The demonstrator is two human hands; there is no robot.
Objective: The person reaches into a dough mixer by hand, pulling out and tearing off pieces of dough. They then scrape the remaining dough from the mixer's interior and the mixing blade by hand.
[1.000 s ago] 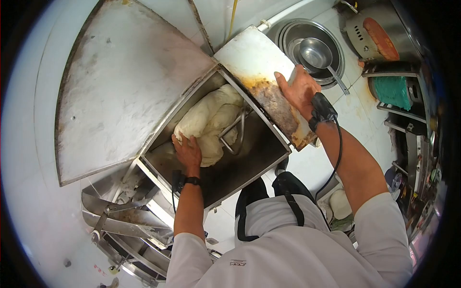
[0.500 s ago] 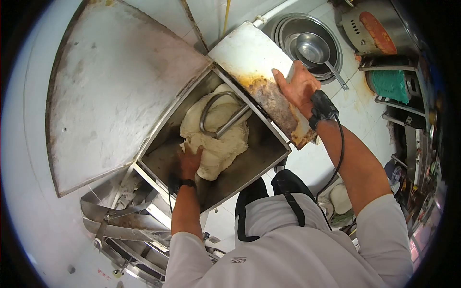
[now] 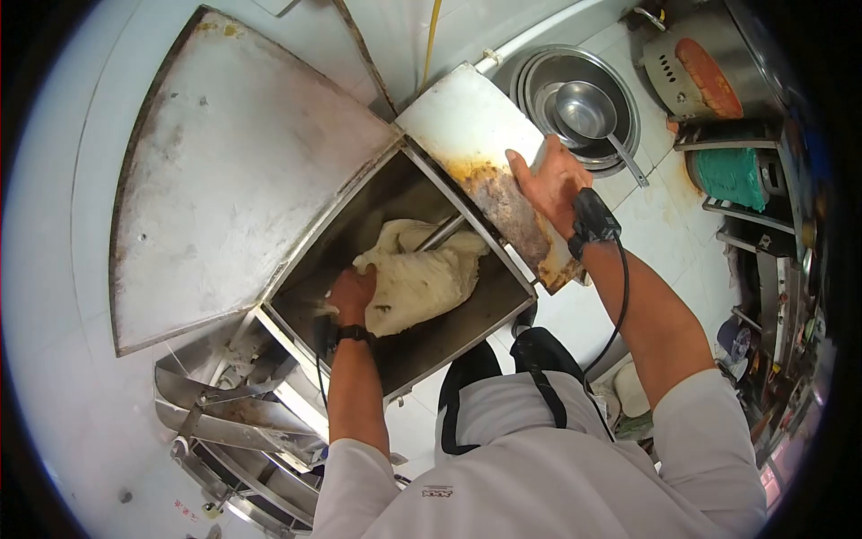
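Observation:
A large lump of pale dough (image 3: 422,286) lies in the metal mixing trough (image 3: 449,359). The mixer's metal bar (image 3: 442,234) runs into the dough, and most of the hook is covered by it. My left hand (image 3: 352,293) is inside the trough with its fingers curled on the dough's left edge; a bit of dough shows beside the knuckles. My right hand (image 3: 555,184) rests on the stained white housing (image 3: 489,153) at the trough's right side, thumb spread away from the fingers, near the housing's edge.
The trough's wide metal lid (image 3: 242,180) stands raised at the left. Nested steel basins (image 3: 628,99) with a metal ladle (image 3: 585,110) on top sit behind my right hand. Metal shelving with a green-wrapped item (image 3: 727,178) lines the right. Metal parts (image 3: 224,409) lie at lower left.
The hook has turned, and its loop is now covered by dough. The dough has shifted and folded. My left hand has gone from spread fingers to a curled grip. The right hand keeps its place.

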